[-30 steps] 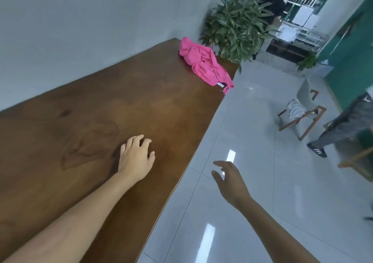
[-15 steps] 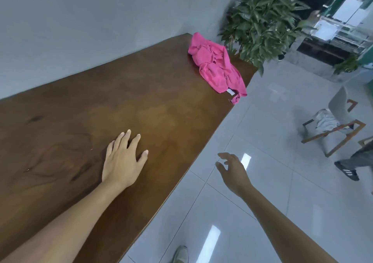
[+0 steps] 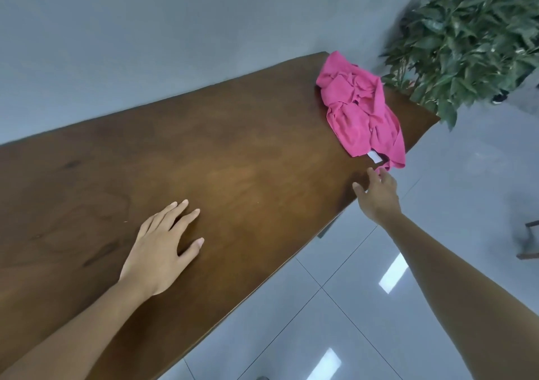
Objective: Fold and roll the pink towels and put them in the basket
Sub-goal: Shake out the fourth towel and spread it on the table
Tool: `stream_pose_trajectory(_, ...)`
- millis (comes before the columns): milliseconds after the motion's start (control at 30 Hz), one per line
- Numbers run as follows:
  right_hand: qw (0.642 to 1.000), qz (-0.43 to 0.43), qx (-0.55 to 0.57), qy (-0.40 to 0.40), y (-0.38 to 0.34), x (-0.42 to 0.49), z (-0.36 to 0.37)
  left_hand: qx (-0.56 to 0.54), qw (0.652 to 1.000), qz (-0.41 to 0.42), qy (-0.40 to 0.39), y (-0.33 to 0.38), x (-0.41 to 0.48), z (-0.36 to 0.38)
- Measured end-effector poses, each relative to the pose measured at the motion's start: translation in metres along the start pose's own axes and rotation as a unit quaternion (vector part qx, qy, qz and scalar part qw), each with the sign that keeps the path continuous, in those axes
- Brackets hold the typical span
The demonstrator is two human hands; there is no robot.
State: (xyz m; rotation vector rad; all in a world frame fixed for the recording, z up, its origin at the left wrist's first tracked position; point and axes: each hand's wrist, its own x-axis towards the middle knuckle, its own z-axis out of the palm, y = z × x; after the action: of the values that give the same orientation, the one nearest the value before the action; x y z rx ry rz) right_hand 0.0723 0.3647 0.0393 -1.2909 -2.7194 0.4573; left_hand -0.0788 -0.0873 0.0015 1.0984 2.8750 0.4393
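A crumpled heap of pink towels (image 3: 360,108) lies at the far right end of the long brown wooden table (image 3: 233,160), with a white label at its near edge and a corner hanging over the table's side. My right hand (image 3: 376,193) is stretched out with open fingers, its fingertips just short of the hanging corner, holding nothing. My left hand (image 3: 163,245) rests flat on the tabletop with fingers spread, well to the left of the heap. No basket is in view.
A grey wall runs along the table's far side. A large green potted plant (image 3: 472,35) stands just beyond the table's far end. To the right lies shiny grey tiled floor (image 3: 335,321), with part of a chair at the right edge.
My right hand has reached forward from over the floor to the table's edge, close under the pink heap. The view has moved nearer to the towels. My left hand stays flat on the table.
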Motion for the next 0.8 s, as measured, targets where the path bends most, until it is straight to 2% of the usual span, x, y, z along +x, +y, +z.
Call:
stream_pose_trajectory(133, 0.997, 0.021, -0.060, -0.045, 0.009, 0.023, 0.004, -0.008, 1.000, -0.007, -0.001, 0.002, 0.000, -0.001)
stream_pose_trajectory(400, 0.995, -0.025, -0.089, -0.027, 0.007, 0.009, 0.010, 0.000, 1.000, -0.003, -0.002, 0.001, 0.001, 0.000)
stream_pose_trajectory(567, 0.995, -0.082, -0.055, 0.008, -0.014, -0.033, 0.022, 0.011, 1.000, -0.004, 0.000, 0.002, 0.000, 0.000)
stream_pose_trajectory(800, 0.992, -0.124, -0.019, 0.005, -0.072, -0.105, 0.044, 0.024, 1.000, 0.005, 0.000, 0.000, -0.002, 0.001)
